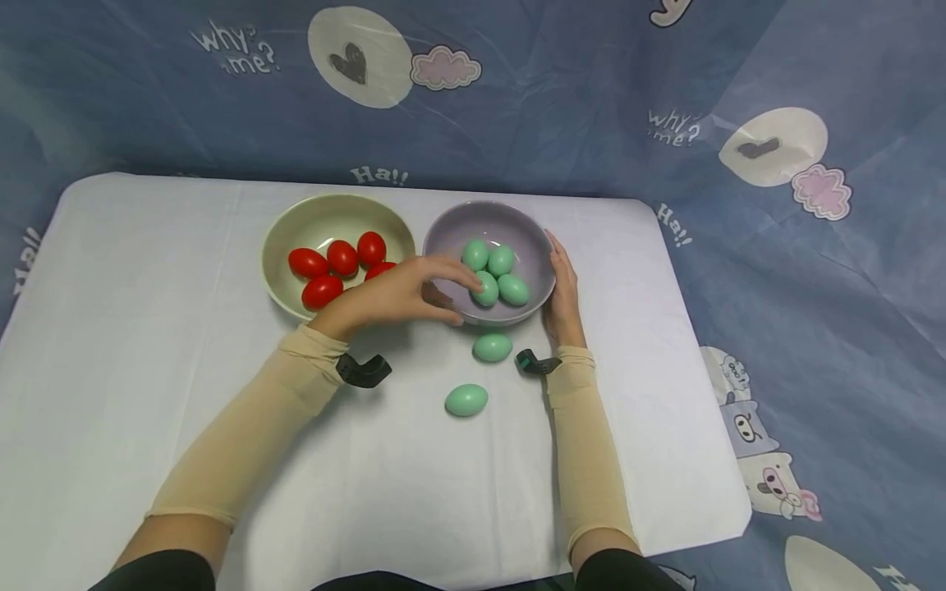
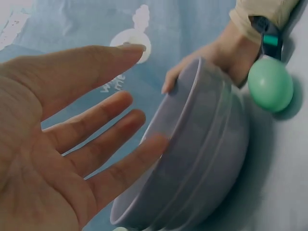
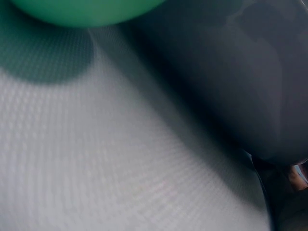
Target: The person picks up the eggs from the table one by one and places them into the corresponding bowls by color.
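My left hand (image 1: 399,291) hovers over the near left rim of the purple bowl (image 1: 534,308), fingers spread, with nothing held in the left wrist view. Its index fingertip appears beside one of several green eggs (image 1: 513,290) in that bowl. Against the bowl's right outer wall rests my right hand (image 1: 565,300), its fingers extended along the side. One green egg (image 1: 492,347) lies on the white cloth just in front of the bowl, and a second green egg (image 1: 466,400) lies nearer to me. The right wrist view shows mostly cloth and bowl wall (image 3: 221,82).
Left of the purple bowl stands a pale green bowl (image 1: 277,283) with several red eggs (image 1: 307,263); my left hand partly covers it. A white cloth (image 1: 133,345) covers the table. Blue printed fabric (image 1: 554,98) lies behind and to the right.
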Available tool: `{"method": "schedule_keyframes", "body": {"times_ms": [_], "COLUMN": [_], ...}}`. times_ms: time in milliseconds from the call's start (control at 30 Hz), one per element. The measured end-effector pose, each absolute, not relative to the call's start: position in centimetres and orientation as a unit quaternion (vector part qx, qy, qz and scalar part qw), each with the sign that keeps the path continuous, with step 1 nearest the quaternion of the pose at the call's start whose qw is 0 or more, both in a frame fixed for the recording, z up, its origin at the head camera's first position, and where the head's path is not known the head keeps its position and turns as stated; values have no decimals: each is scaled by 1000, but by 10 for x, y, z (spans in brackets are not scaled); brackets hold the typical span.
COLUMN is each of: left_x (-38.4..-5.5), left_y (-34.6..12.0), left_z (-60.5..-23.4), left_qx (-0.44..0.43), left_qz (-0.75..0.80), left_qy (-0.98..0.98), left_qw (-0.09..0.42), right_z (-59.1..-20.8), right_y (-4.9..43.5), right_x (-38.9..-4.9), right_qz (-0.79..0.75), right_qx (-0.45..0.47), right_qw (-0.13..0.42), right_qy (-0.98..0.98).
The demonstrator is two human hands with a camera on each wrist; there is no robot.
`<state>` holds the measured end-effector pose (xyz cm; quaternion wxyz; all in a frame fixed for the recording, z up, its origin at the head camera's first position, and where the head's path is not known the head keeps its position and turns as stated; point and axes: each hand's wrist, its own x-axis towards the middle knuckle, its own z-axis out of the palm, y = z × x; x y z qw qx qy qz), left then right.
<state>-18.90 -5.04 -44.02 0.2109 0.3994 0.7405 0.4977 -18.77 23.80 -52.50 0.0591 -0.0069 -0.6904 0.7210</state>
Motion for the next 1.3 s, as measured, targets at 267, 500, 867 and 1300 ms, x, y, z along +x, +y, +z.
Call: {"method": "schedule_keyframes", "body": {"times_ms": [267,500,867,1300], "left_x": [-164,-148,-131,-119], "left_y": [-56,-53,-41,-32], "left_z": [-458,-478,-499,-504], "left_qx": [412,411,418,447], "left_qz": [517,496,455,424], "left_qy": [711,713,721,713], "left_qw": [239,276,313,334], "right_z": [-547,-528,-526,-523], "right_y": [247,239,237,237], "right_x": [-199,-189,-187,-186], "right_qz": [720,717,710,710], "right_qx": [-6,-5,-8,0], "right_qw": [64,61,63,61], "right_qy": [-691,-694,-701,-702]}}
